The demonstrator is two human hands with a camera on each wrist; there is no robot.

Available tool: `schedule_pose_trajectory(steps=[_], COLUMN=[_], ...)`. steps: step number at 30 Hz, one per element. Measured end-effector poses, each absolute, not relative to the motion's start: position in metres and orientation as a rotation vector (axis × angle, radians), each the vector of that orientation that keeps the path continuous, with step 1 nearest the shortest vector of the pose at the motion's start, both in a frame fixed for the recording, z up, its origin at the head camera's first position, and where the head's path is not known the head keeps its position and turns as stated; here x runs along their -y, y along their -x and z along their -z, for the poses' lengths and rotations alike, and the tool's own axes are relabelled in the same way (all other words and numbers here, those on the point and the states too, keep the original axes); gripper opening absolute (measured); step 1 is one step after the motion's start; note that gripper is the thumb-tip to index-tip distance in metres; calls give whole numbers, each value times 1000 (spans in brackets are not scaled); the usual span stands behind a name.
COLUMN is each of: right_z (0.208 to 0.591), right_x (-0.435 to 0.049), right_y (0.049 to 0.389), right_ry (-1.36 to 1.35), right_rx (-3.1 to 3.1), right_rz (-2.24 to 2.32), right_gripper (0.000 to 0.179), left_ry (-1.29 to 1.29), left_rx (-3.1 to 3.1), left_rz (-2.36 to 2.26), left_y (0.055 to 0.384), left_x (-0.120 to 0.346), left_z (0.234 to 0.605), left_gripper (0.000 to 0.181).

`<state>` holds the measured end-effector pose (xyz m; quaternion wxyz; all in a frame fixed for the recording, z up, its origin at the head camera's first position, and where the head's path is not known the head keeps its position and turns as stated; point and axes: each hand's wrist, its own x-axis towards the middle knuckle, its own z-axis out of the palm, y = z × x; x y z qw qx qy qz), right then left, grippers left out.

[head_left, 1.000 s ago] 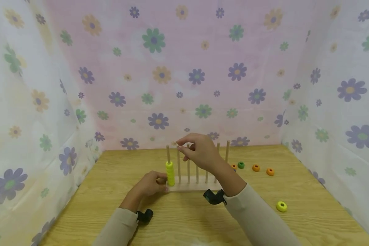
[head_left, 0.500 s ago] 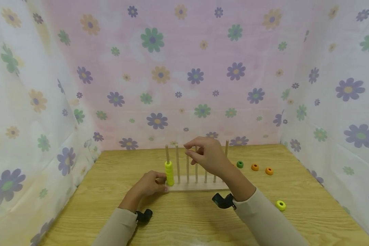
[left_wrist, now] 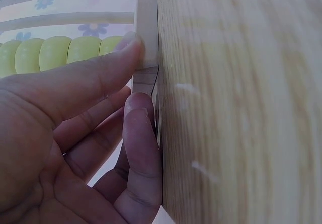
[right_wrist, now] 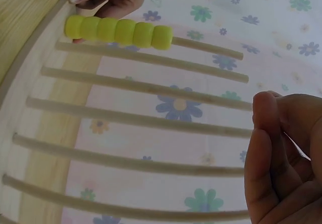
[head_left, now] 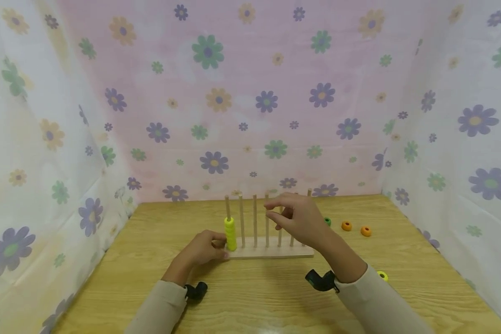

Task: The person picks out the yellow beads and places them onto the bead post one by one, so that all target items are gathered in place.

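Observation:
A wooden peg stand [head_left: 271, 252] with a row of upright pegs stands on the table. Yellow beads [head_left: 230, 234] are stacked on its leftmost peg, whose upper part is bare. My left hand [head_left: 202, 250] grips the left end of the stand, thumb on the front of the base [left_wrist: 147, 32] and fingers curled at its end. Up near the top of a middle peg [head_left: 267, 232] is my right hand [head_left: 298, 218], thumb and index finger a little apart and no bead between them. In the right wrist view its fingertips [right_wrist: 264, 113] overlap the ends of some pegs.
Two orange beads [head_left: 346, 226] and a green bead [head_left: 327, 221] lie on the table [head_left: 150, 287] right of the stand. A yellow bead [head_left: 383, 276] is partly behind the right sleeve [head_left: 375, 297]. Flowered cloth [head_left: 250, 93] surrounds the table at the back and sides.
My right hand has moved rightward along the peg tops, from the second peg past the third to the fourth. The left hand and the bead stack have stayed in place.

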<state>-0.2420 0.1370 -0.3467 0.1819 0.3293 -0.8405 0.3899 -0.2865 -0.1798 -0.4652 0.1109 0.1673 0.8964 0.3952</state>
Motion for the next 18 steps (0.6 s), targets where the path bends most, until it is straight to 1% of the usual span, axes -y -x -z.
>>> schedule_pose_trajectory(steps=[18], right_z=[371], right_x=[-168], right_y=[235], right_ry=[-908], right_rx=[2378], right_rz=[-1090], right_gripper=[18], left_ry=[-458], left_rx=[-2641], left_rz=[-1154], left_y=[289], left_x=[178], left_z=[464], left_gripper=[48])
